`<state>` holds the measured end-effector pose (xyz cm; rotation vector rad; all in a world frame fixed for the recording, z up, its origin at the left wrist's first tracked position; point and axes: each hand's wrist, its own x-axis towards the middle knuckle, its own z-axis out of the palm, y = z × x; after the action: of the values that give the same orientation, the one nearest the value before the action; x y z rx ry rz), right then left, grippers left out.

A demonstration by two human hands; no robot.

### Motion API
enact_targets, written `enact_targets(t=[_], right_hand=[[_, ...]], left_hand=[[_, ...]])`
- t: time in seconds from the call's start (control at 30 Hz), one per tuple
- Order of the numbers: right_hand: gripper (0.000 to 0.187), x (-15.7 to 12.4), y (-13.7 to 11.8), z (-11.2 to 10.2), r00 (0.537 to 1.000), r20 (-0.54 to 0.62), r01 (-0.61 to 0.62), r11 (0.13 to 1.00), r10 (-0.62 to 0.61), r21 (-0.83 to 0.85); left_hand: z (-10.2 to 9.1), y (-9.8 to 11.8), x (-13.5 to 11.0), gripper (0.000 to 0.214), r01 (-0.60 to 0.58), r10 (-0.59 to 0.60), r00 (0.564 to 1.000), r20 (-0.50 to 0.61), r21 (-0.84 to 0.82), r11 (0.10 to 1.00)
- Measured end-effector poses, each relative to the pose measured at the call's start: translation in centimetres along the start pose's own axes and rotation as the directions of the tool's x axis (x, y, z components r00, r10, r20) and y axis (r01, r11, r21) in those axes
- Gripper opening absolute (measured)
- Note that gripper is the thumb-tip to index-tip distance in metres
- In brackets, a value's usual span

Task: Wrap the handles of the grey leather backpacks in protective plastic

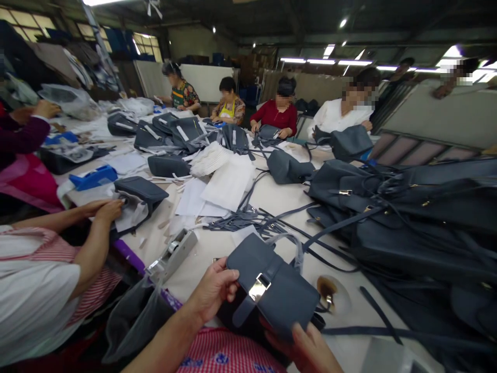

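Between my two hands is a dark blue-grey handbag (287, 290) with a front flap and a gold buckle (259, 288) on a short strap. My left hand (216, 291) grips its upper left edge, thumb on top of the flap. At the lower right corner my right hand (306, 344) closes on the bag, with most of its fingers hidden beneath. The strap's end hangs loose below the buckle. A handle wrapped in clear plastic (297, 248) rises behind the bag.
A large pile of dark bags (411, 228) fills the right side. Loose straps (240, 221) and white paper sheets (229, 181) lie mid-table. A tape dispenser (176, 254) stands left of my hands. At far left, a co-worker's hands (111, 210) work on another bag; several people sit across the table.
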<state>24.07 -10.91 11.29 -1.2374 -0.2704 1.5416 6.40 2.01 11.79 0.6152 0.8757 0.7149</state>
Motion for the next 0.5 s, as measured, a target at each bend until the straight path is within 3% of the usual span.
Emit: enact_targets(t=[0.07,0.13,0.17,0.27,0.3,0.33,0.4,0.43,0.47,0.5], right_hand=[[0.076,0.5,-0.1,2.1,0.994,-0.112,0.033,0.989,-0.017,0.146],[0.085,0.7,-0.1,3.3,0.985,-0.173,0.048,0.976,-0.011,0.212],[0.088,0.7,0.0,3.6,0.983,-0.181,0.049,0.971,-0.007,0.232],[0.093,0.3,0.4,3.7,0.983,-0.184,0.032,0.967,0.016,0.254],[0.093,0.1,0.5,3.7,0.983,-0.18,0.025,0.966,0.023,0.257],[0.093,0.0,0.6,3.6,0.984,-0.175,0.02,0.965,0.027,0.263],[0.094,-0.2,0.6,3.7,0.985,-0.168,0.015,0.959,0.034,0.284],[0.095,-0.3,0.6,3.8,0.984,-0.171,0.011,0.954,0.042,0.3],[0.094,-0.4,0.5,3.9,0.983,-0.178,0.006,0.949,0.053,0.314],[0.093,-0.5,0.4,4.0,0.98,-0.187,0.002,0.946,0.062,0.323]], left_hand=[[-0.4,-0.4,-0.5,0.03,-0.023,0.023,1.0,-0.007,0.073,0.997],[-0.9,-0.6,-1.2,0.027,-0.124,0.144,0.988,-0.061,0.246,0.961],[-1.1,-0.5,-1.7,0.027,-0.204,0.256,0.961,-0.102,0.362,0.91],[-1.3,0.2,-3.2,0.028,-0.357,0.594,0.795,-0.122,0.698,0.621],[-1.2,0.4,-3.7,0.022,-0.352,0.624,0.779,-0.067,0.776,0.523],[-1.1,0.7,-4.2,0.015,-0.328,0.599,0.801,0.007,0.841,0.43],[-0.8,0.9,-4.8,0.027,-0.291,0.475,0.867,0.15,0.927,0.237],[-0.7,0.9,-5.0,0.032,-0.297,0.434,0.876,0.211,0.944,0.141],[-0.5,0.9,-5.2,0.033,-0.327,0.43,0.86,0.276,0.944,0.048],[-0.4,0.8,-5.2,0.032,-0.377,0.455,0.818,0.352,0.925,-0.04]])
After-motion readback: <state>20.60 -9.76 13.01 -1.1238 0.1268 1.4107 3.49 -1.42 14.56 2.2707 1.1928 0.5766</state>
